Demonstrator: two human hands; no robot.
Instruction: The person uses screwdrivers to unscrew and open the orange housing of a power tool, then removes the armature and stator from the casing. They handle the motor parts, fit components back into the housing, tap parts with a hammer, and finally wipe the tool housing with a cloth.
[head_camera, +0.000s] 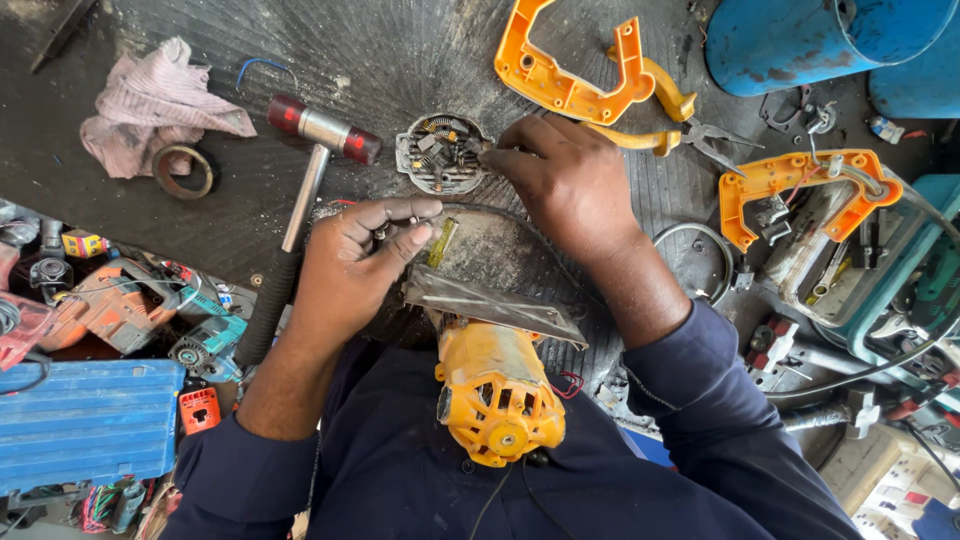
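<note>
Brush holder (440, 152) touches right hand (565, 180) fingertips; left hand (350, 265) grips screwdriver (441, 242)

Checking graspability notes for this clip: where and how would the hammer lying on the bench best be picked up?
Take the hammer by its black ribbed handle, low on the shaft, coming from above. It lies flat and slanted, head away from the person, and the lower handle runs beside the left hand, which is nearest. The metal head looks heavy and has no hold.

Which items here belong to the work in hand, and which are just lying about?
In hand:
- left hand, pinching small screwdriver
- right hand, touching round brush-holder plate
- yellow motor housing

Lying about:
- hammer
- pink rag
- orange handle shell
- pliers
- blue drum
</note>
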